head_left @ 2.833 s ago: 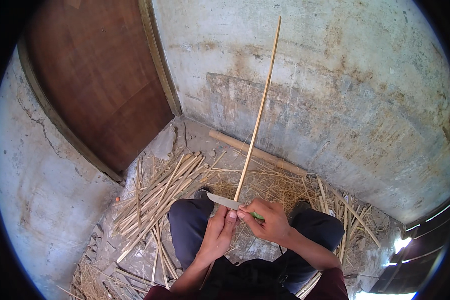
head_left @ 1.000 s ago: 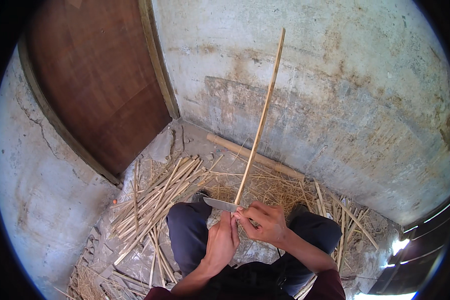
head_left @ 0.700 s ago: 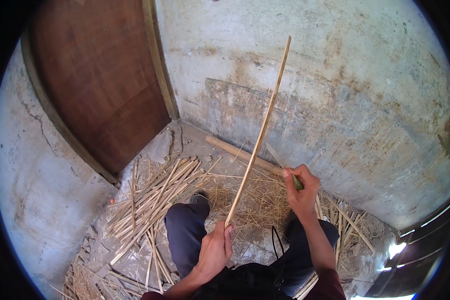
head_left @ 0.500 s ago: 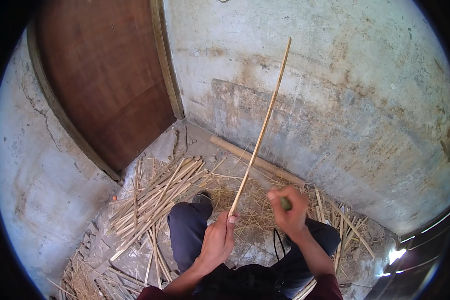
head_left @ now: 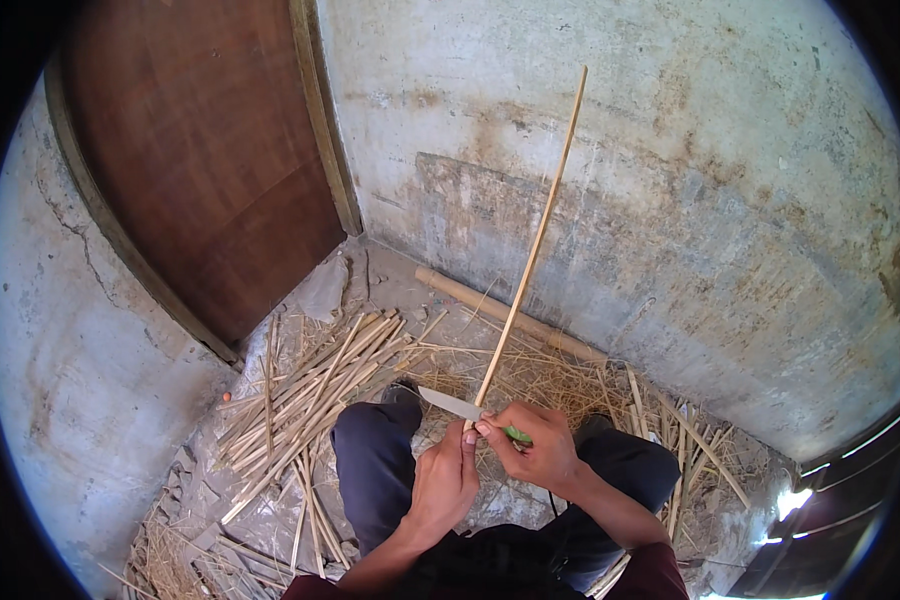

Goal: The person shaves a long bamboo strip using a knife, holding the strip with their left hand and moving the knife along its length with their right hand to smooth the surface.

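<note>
A long, thin bamboo strip (head_left: 532,250) slants up and away from my lap, its far end in front of the wall. My left hand (head_left: 445,480) is closed round its near end. In my right hand (head_left: 538,445) is a knife (head_left: 452,402) with a green handle, partly hidden by the fingers. The blade lies across the strip just above my left hand and points to the left. Both hands are close together between my knees, and my right thumb is beside the strip.
Many cut strips (head_left: 315,385) lie heaped on the floor at the left, and more strips (head_left: 690,450) at the right. Fine shavings (head_left: 560,375) cover the floor ahead. A bamboo pole (head_left: 510,315) rests along the wall's foot. A brown door (head_left: 210,170) stands at the far left.
My right hand has moved left and down with the knife, bringing the blade onto the strip near my left hand. My left hand keeps its hold on the strip.
</note>
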A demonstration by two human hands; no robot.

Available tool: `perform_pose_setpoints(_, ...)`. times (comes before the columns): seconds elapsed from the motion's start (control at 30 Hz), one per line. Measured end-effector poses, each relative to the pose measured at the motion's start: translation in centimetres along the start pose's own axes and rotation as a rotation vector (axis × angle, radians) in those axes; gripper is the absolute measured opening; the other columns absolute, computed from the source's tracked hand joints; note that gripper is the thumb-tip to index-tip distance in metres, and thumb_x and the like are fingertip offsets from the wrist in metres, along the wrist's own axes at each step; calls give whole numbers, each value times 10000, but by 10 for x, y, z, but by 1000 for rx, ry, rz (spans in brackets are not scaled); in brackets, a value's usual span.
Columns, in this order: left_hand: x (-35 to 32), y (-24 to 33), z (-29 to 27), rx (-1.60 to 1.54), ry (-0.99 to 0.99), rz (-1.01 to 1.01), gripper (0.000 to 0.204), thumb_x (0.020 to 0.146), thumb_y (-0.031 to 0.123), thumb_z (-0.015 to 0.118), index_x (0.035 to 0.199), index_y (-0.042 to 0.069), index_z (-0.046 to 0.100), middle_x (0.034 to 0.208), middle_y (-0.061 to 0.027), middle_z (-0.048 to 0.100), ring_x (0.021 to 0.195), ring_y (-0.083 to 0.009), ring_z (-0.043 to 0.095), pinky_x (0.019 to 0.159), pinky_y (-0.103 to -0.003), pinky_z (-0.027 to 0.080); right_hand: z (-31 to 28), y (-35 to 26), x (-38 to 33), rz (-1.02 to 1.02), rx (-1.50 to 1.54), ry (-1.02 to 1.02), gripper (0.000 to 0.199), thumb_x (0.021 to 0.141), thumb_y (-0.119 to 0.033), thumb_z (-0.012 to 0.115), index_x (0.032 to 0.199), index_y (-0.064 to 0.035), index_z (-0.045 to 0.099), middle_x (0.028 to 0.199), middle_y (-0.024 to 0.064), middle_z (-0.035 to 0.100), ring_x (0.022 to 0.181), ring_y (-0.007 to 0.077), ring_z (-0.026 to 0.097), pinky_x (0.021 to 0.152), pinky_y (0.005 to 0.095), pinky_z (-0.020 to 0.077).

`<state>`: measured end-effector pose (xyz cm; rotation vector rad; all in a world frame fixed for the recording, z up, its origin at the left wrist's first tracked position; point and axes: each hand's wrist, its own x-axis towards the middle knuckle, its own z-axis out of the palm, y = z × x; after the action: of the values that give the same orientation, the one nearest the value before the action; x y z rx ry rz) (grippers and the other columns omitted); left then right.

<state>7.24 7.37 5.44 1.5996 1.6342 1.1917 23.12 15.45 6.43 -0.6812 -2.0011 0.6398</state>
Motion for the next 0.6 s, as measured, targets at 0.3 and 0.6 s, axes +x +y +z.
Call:
perform_pose_setpoints(0.3,4,-13,7,146,8,77,190,1100,74,545,1240,-49,513,729,-304,673,696,-514,697,583,-608,518,3,-1,0,-34,-142,35,124,914,-69,842,890,-47,723,794,95,729,606,243,712,498,359,508)
perform_pose_setpoints(0.6,4,-12,8,172,19,128,128,1089,51,586,1128,-36,500,687,-298,642,643,-510,680,537,-578,499,-9,9,3,-144,-346,140,124,941,-75,824,863,-56,730,737,62,685,563,188,642,487,339,470)
